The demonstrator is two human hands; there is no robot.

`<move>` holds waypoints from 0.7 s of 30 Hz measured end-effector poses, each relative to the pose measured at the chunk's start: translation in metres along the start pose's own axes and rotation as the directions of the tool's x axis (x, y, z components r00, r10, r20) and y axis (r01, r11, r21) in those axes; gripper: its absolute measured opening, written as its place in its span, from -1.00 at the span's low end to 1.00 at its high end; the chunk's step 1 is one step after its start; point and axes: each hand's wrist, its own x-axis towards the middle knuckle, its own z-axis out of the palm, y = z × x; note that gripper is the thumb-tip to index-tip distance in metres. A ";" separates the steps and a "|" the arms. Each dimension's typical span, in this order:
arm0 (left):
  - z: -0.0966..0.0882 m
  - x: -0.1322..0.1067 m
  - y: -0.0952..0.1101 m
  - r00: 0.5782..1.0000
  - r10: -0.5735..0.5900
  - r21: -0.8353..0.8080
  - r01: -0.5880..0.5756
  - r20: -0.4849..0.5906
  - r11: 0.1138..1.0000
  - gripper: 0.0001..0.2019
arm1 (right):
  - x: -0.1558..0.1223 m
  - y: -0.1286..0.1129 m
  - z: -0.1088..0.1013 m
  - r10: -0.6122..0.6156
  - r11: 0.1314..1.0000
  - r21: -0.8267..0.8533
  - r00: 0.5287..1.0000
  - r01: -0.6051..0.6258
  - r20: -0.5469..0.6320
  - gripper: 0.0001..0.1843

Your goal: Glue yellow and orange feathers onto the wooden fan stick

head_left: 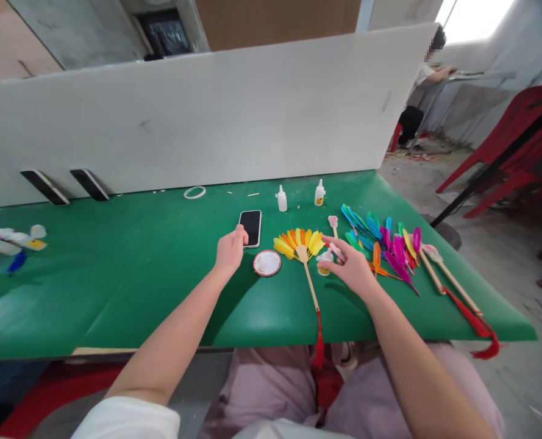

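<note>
While the left hand (229, 251) curls at the lower-left edge of the phone (252, 227), the right hand (350, 266) has its fingertips at a small white bottle (324, 269), just right of the yellow-and-orange feather fan (302, 251). I cannot tell whether they grip it, or whether the left thumb touches the phone. The hands are well apart, with the fan and a round white dish (267, 263) lying between them. The fan's handle runs toward the person, its red tassel (319, 346) hanging over the edge of the green table (161, 274).
</note>
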 end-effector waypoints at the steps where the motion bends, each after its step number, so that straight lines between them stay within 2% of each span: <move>1: 0.002 0.003 -0.007 1.000 0.019 0.018 -0.019 -0.015 1.000 -0.54 | -0.001 0.002 0.003 0.008 1.000 -0.005 1.000 -0.008 -0.004 -0.38; 4: 0.010 0.011 -0.024 0.998 0.054 0.006 -0.054 -0.042 0.999 -0.73 | -0.003 0.006 0.005 0.046 0.999 -0.016 0.998 -0.046 0.035 -0.43; 7: 0.015 0.013 -0.036 0.994 0.022 -0.015 -0.024 -0.109 1.000 -0.74 | -0.005 0.006 0.006 0.087 0.995 -0.053 0.995 -0.085 0.040 -0.43; 10: 0.014 0.006 -0.036 0.990 0.053 0.018 -0.052 -0.127 0.999 -0.71 | -0.001 -0.002 0.008 0.121 0.992 -0.032 0.992 -0.121 -0.028 -0.43; 12: 0.014 -0.002 -0.029 0.989 0.122 0.025 -0.120 -0.082 0.992 -0.58 | 0.004 -0.015 0.013 0.136 0.990 0.046 0.989 -0.134 -0.048 -0.41; 14: 0.016 -0.013 -0.018 0.977 0.214 -0.029 -0.215 -0.007 0.976 -0.60 | 0.011 -0.032 0.023 0.135 0.976 0.170 0.990 -0.138 0.028 -0.38; 15: 0.017 -0.019 -0.012 0.951 0.305 -0.116 -0.298 0.046 0.947 -0.68 | 0.015 -0.041 0.029 0.117 0.962 0.238 0.990 -0.132 0.078 -0.38; 16: 0.019 -0.025 -0.006 0.924 0.371 -0.210 -0.345 0.096 0.915 -0.68 | 0.019 -0.049 0.036 0.091 0.947 0.296 0.988 -0.124 0.122 -0.39; 17: 0.021 -0.030 -0.001 0.909 0.394 -0.304 -0.340 0.136 0.890 -0.53 | 0.023 -0.057 0.044 0.061 0.931 0.346 0.985 -0.115 0.164 -0.41; 18: 0.023 -0.035 0.003 0.912 0.371 -0.393 -0.280 0.178 0.876 -0.38 | 0.027 -0.062 0.051 0.035 0.913 0.391 0.978 -0.115 0.205 -0.44; 19: 0.025 -0.039 0.007 0.921 0.316 -0.477 -0.177 0.228 0.861 -0.32 | 0.030 -0.066 0.059 0.013 0.896 0.431 0.977 -0.106 0.213 -0.48; 21: 0.028 -0.044 0.012 0.928 0.165 -0.604 0.076 0.334 0.793 -0.37 | 0.036 -0.068 0.071 -0.006 0.865 0.491 0.978 -0.101 0.211 -0.52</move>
